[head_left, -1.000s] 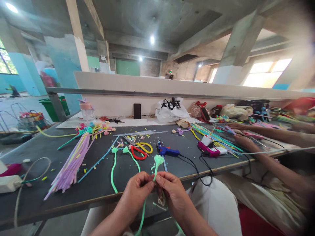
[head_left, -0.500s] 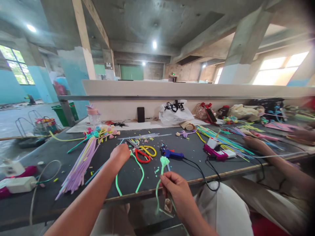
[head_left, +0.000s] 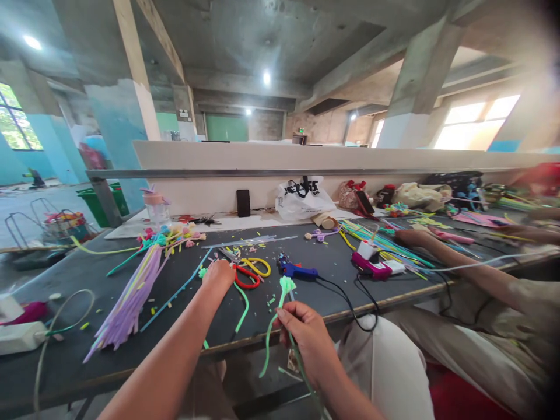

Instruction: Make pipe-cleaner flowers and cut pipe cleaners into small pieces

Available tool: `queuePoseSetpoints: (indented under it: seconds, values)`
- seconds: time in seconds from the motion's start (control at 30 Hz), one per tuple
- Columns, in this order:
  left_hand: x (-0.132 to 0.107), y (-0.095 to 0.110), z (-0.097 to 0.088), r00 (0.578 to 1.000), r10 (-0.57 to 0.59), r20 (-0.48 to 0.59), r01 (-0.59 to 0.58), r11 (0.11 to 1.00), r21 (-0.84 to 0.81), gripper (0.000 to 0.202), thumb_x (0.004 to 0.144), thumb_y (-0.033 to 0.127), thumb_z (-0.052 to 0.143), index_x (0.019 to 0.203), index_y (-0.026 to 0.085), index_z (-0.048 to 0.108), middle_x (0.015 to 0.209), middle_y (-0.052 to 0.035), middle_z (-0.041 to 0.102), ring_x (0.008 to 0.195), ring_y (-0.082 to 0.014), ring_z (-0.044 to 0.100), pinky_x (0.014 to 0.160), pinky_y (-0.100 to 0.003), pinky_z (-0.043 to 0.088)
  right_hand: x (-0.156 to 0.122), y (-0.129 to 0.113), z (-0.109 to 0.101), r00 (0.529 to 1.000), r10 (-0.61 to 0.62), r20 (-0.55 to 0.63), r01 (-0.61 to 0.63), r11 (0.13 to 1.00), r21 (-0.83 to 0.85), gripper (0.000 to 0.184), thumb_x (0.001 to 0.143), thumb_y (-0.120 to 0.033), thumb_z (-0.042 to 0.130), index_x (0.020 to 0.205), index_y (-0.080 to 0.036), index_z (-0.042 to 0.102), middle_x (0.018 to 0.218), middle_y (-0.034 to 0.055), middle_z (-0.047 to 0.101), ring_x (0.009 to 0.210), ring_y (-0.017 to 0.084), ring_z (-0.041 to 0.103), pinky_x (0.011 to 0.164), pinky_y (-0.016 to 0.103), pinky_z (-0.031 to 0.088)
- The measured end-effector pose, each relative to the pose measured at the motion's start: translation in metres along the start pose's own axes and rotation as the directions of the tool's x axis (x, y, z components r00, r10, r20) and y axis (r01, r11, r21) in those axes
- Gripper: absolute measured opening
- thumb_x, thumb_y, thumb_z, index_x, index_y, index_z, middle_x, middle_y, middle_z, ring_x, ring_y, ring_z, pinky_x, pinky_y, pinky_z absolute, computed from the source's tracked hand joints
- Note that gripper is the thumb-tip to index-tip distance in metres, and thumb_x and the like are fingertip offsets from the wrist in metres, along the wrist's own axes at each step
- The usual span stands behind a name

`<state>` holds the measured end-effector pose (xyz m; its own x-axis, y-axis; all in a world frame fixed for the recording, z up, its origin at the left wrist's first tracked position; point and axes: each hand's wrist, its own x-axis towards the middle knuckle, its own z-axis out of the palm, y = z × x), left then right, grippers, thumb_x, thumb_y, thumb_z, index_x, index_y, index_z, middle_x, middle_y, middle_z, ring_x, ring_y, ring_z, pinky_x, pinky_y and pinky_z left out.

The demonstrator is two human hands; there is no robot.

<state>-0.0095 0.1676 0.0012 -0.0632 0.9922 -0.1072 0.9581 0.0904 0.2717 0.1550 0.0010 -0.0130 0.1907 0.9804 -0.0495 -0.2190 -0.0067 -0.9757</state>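
My right hand (head_left: 304,335) is closed around a green pipe-cleaner stem (head_left: 282,294) with a curled tip, held upright above the near edge of the dark table (head_left: 131,350). My left hand (head_left: 219,274) reaches out over the table and rests, fingers curled, on the tops of two more green stems (head_left: 241,309); whether it grips them is hidden. Red scissors (head_left: 245,279) and yellow scissors (head_left: 259,266) lie just right of that hand. A blue glue gun (head_left: 295,269) lies beyond my right hand.
A bundle of lilac and yellow pipe cleaners (head_left: 131,297) lies at the left. A pink glue gun (head_left: 371,265), black cables, a white bag (head_left: 304,198) and a phone (head_left: 243,202) are further back. Another person's arms (head_left: 472,274) work at the right.
My left hand let go of the stem held by both hands and reached forward to the green stems on the table. My right hand keeps its stem, raised slightly.
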Motion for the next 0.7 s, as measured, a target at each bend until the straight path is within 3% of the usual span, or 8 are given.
queuePoseSetpoints:
  seconds: [0.47, 0.7]
  values:
    - [-0.0003, -0.0062, 0.0044, 1.000, -0.022, -0.020, 0.021, 0.998, -0.051, 0.030, 0.084, 0.033, 0.050, 0.106, 0.014, 0.054, 0.108, -0.0079, 0.057, 0.094, -0.0191, 0.057, 0.079, -0.039, 0.047, -0.0012, 0.0039, 0.0043, 0.999, 0.030, 0.013, -0.030, 1.000, 0.005, 0.023, 0.064, -0.034, 0.066, 0.062, -0.015, 0.055, 0.054, -0.0003, 0.061, 0.036, 0.006, 0.044, 0.038, 0.019, 0.031]
    - [0.0019, 0.0033, 0.0024, 0.999, -0.013, -0.039, 0.011, 0.998, -0.059, 0.032, 0.084, 0.038, 0.047, 0.101, 0.013, 0.058, 0.106, -0.0095, 0.060, 0.096, -0.0198, 0.057, 0.082, -0.040, 0.045, -0.0008, 0.0098, 0.0050, 0.999, 0.030, 0.017, -0.030, 0.999, -0.019, 0.022, 0.065, -0.034, 0.066, 0.063, -0.014, 0.057, 0.056, 0.0000, 0.061, 0.038, 0.006, 0.044, 0.039, 0.018, 0.031]
